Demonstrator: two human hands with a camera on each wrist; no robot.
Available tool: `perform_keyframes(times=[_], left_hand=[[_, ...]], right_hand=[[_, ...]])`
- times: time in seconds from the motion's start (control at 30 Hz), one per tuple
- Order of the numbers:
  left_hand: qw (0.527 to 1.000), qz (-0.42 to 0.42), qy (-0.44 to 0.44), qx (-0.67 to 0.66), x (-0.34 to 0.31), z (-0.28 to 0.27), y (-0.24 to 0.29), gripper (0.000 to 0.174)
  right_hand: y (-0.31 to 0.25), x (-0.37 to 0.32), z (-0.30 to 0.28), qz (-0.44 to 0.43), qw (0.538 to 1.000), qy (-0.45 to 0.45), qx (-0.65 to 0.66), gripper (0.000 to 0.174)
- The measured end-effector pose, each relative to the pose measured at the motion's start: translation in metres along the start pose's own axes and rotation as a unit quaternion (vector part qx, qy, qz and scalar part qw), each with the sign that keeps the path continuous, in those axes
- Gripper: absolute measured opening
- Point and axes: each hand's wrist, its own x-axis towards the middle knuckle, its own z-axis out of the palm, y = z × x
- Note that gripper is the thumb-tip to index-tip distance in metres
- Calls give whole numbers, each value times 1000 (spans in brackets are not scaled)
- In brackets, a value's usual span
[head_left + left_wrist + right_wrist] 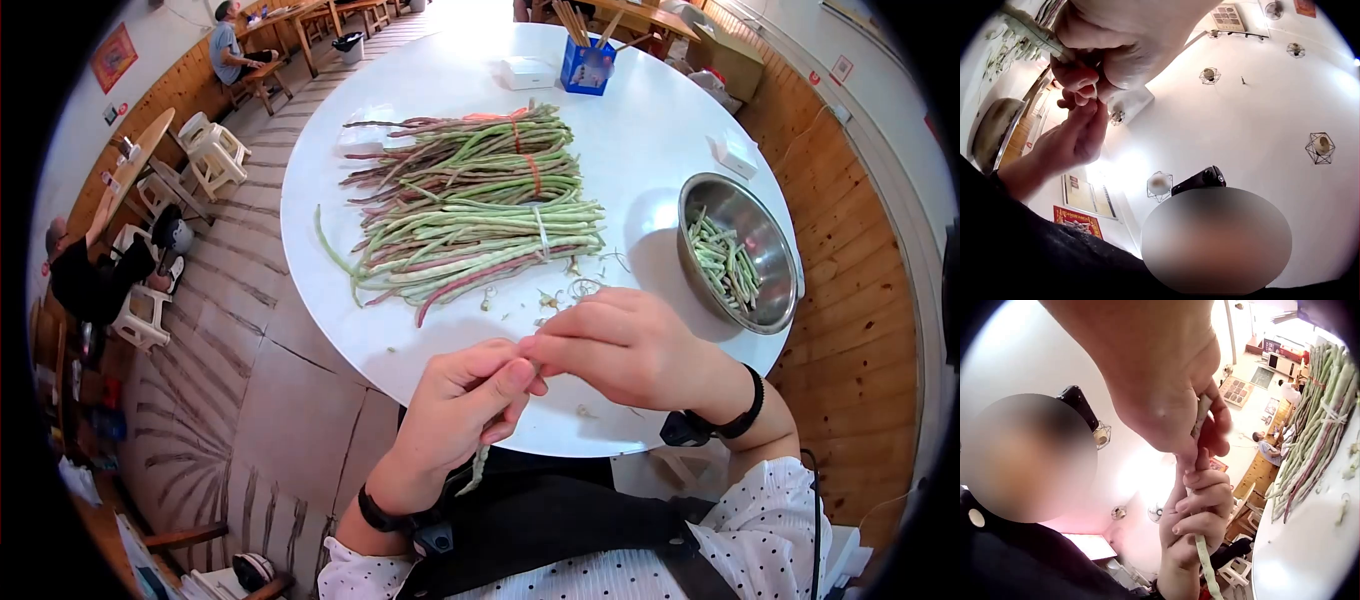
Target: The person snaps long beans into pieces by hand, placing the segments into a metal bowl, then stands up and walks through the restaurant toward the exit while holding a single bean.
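Both hands meet just above the near edge of the white round table (340,300). My left hand (465,395) grips a pale green long bean (1205,562), whose tail hangs below the fingers. Fingertips of my right hand (630,345) pinch the bean's other end, close against the left thumb. A short stretch of bean shows between the right thumb and fingers in the right wrist view. Beyond the hands lie tied bundles of long beans (480,220), green and purplish. A steel bowl (775,310) at the right holds short bean pieces (722,262).
Bean scraps and strings (548,300) lie between the bundles and the hands. A blue holder (587,72) with chopsticks and a small white box (527,73) stand at the far side. Another white box (735,155) is behind the bowl. People sit at tables on the left.
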Motion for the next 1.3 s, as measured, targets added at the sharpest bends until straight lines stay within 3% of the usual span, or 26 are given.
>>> perform_keyframes(times=[0.2,0.33,0.43,0.6,0.73,0.83,0.93,0.97,1.07,1.17,1.27,1.3], left_hand=[[999,-32,-28,-25,19,9,-12,28],[992,5,-58,-111,35,18,-30,27],[996,25,-47,-76,43,28,-37,27],[998,66,-5,-9,55,45,-50,30],[999,27,-19,-37,60,47,-50,28],[958,153,62,235,62,54,-53,25],[931,198,31,303,65,37,-42,25],[924,158,29,346,60,40,-29,24],[852,227,19,472,64,37,-29,20],[764,332,33,552,67,37,-34,16],[859,293,36,418,72,44,-33,14],[866,281,32,413,73,44,-36,13]], right_hand=[[1,-24,3,56,995,84,13,20],[0,-35,10,114,979,156,69,16],[-3,-43,18,169,959,203,100,13],[-13,-53,36,312,870,291,245,4],[-5,-61,46,378,800,339,318,19],[5,-65,46,352,828,328,288,7],[9,-64,22,276,921,227,157,12],[10,-65,16,258,936,200,133,20],[15,-64,11,178,970,164,-9,17],[14,-60,9,173,969,174,-26,16],[10,-59,21,232,942,237,46,18],[10,-58,25,237,936,255,51,16]])
